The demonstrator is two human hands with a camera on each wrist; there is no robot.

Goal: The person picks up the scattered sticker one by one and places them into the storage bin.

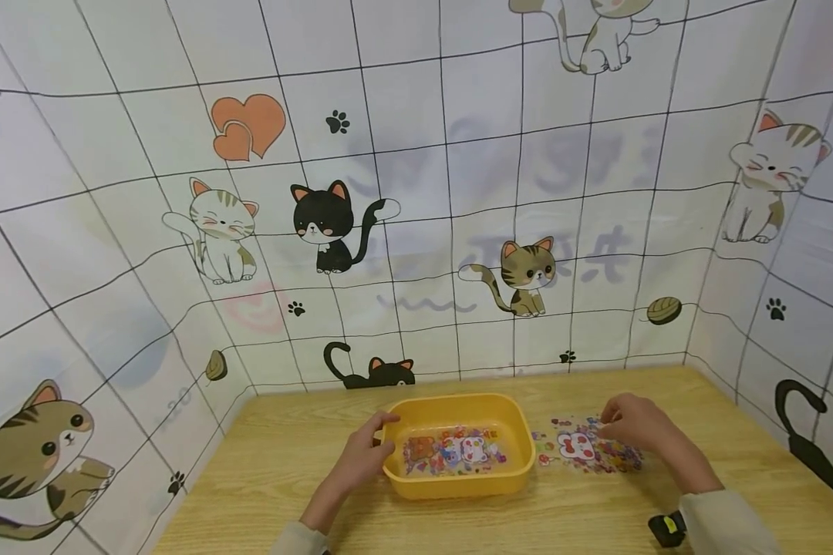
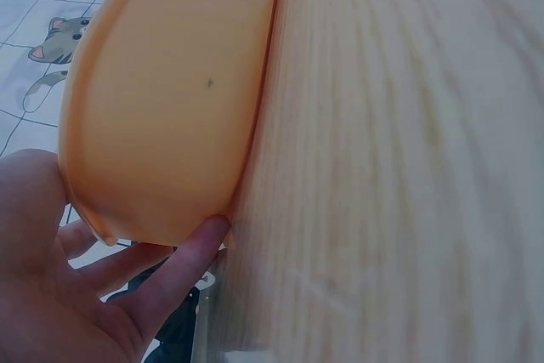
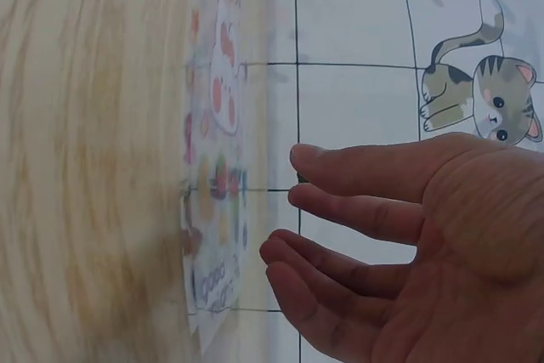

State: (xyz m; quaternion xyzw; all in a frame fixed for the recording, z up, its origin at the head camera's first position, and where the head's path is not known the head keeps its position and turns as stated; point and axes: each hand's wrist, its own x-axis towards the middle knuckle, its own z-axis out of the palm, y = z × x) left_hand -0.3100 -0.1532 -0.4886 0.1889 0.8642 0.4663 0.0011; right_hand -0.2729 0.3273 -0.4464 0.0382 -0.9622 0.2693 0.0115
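Observation:
A yellow rectangular plastic tray (image 1: 458,487) stands on the wooden table, and my left hand (image 1: 362,453) holds it by its left end. In the left wrist view the fingers (image 2: 200,248) reach along the outer wall of that end. Inside the tray lies a sheet of colourful cartoon stickers (image 1: 451,451). A second sticker sheet (image 1: 578,447), with a white cartoon face with red on it, lies flat to the right of the tray. My right hand (image 1: 635,422) is over its right part, fingers loosely bent, and nothing shows between them in the right wrist view.
The light wooden table (image 1: 284,432) reaches a wall sheet (image 1: 416,324) printed with cats and grid lines at the back and sides. A small black object with a yellow-green mark (image 1: 668,529) is beside the right sleeve (image 1: 725,523).

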